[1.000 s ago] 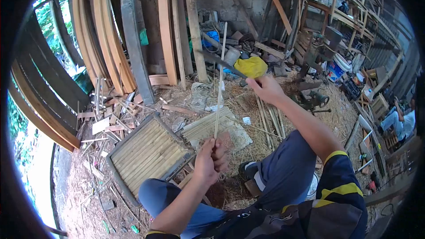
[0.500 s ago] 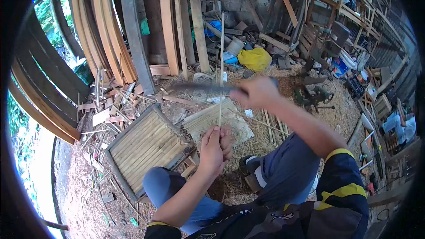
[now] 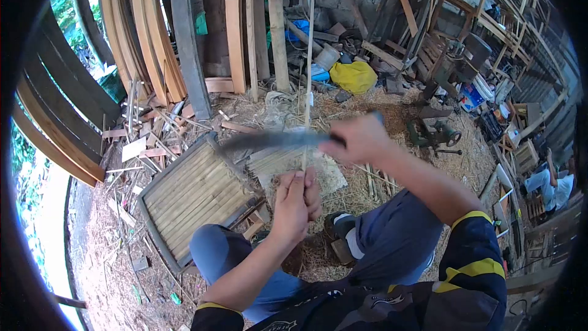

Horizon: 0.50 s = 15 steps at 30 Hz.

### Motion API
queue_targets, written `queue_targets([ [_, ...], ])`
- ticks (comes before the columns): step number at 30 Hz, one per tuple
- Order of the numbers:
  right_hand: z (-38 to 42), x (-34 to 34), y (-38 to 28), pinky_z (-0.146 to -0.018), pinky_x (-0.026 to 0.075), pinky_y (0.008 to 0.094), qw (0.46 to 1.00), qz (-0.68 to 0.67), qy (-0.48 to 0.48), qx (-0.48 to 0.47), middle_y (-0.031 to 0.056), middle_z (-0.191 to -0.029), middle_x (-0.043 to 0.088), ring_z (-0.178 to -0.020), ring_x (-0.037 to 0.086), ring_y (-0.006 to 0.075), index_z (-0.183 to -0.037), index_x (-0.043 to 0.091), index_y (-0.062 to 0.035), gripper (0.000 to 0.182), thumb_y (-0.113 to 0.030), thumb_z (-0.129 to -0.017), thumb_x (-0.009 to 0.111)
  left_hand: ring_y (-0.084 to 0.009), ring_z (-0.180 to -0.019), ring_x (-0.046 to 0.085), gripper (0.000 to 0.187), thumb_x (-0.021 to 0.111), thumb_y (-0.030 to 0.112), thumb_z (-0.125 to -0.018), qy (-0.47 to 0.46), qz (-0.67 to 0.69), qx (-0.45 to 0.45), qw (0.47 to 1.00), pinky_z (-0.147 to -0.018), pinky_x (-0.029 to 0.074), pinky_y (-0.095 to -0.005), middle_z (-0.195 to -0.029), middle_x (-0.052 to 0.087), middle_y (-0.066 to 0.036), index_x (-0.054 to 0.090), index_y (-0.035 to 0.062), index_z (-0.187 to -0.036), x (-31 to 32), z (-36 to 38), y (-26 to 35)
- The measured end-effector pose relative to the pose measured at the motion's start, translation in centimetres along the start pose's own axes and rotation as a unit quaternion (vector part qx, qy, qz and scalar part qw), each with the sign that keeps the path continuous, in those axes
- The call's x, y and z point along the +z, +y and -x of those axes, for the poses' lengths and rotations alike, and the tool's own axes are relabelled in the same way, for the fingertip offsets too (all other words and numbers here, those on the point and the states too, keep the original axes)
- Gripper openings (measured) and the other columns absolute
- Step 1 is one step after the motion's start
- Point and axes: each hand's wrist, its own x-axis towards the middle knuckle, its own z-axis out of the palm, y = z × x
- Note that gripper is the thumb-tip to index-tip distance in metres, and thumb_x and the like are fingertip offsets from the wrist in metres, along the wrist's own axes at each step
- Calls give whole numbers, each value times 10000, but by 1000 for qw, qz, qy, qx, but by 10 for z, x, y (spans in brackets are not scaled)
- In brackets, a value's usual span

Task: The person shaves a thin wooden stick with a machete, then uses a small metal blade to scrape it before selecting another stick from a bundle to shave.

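Note:
My left hand [image 3: 295, 203] is closed around the lower end of a long, thin bamboo strip [image 3: 309, 73], which points up and away from me. My right hand [image 3: 361, 139] grips a machete by its handle; the blade [image 3: 269, 140] is dark, blurred by motion and lies level across the strip, a little above my left fist. Beyond the fist, a bundle of thin strips [image 3: 264, 163] rests on a pale sheet [image 3: 334, 178] on the ground. To the left of my knee leans a framed panel of bamboo slats [image 3: 195, 199].
Planks [image 3: 234, 30] stand against the back wall. A yellow bag [image 3: 354, 77] sits among scrap, with a green metal vise [image 3: 433, 133] to its right. Shavings and offcuts [image 3: 162, 141] litter the ground. Another person [image 3: 551, 185] sits at far right.
The machete has come down along the bamboo strip, closer to my left hand, and its blade is more blurred. My left hand keeps its hold; the view has shifted slightly.

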Motion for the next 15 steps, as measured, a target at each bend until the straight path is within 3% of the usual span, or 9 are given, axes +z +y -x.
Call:
queue_targets([
  [1,-9,0,15,-541,507,477,995,-14,24,96,143,-626,640,-567,651,374,-746,664,-93,553,-618,-914,619,-72,-461,220,257,399,310,-1111,-5,6,-14,1000,-422,163,-274,-600,253,64,447,150,-916,3,4,-1],
  [4,-9,-9,43,-551,511,478,988,19,28,154,157,-636,645,-584,654,380,-741,675,-87,568,-620,-924,601,-72,-453,209,260,397,312,-1111,-20,18,-53,998,-426,163,-273,-597,257,64,445,156,-909,3,-2,-6],
  [5,-3,-5,38,-562,515,479,984,24,-14,175,159,-636,641,-604,661,383,-740,668,-86,585,-636,-923,591,-71,-452,207,258,395,311,-1112,-23,15,-49,998,-426,163,-273,-596,256,64,444,157,-911,0,-4,-10],
  [8,8,-8,-1,-568,515,481,997,-13,-46,61,171,-629,631,-604,658,392,-718,660,-81,607,-651,-917,593,-73,-450,206,255,393,315,-1113,-20,11,-10,1000,-426,164,-273,-594,257,61,442,160,-915,1,-8,-7],
  [11,11,4,-14,-571,512,492,998,-2,0,-57,171,-606,610,-598,654,400,-677,628,-65,629,-646,-917,598,-86,-452,218,265,381,312,-1116,7,4,9,1000,-422,173,-283,-601,261,48,431,148,-913,7,-2,4],
  [15,-17,2,44,-567,486,489,983,-38,63,171,195,-614,607,-580,632,404,-718,651,-20,620,-590,-953,591,-89,-464,232,274,377,319,-1119,-37,48,-34,998,-426,184,-282,-609,267,46,431,147,-913,8,18,-3],
])
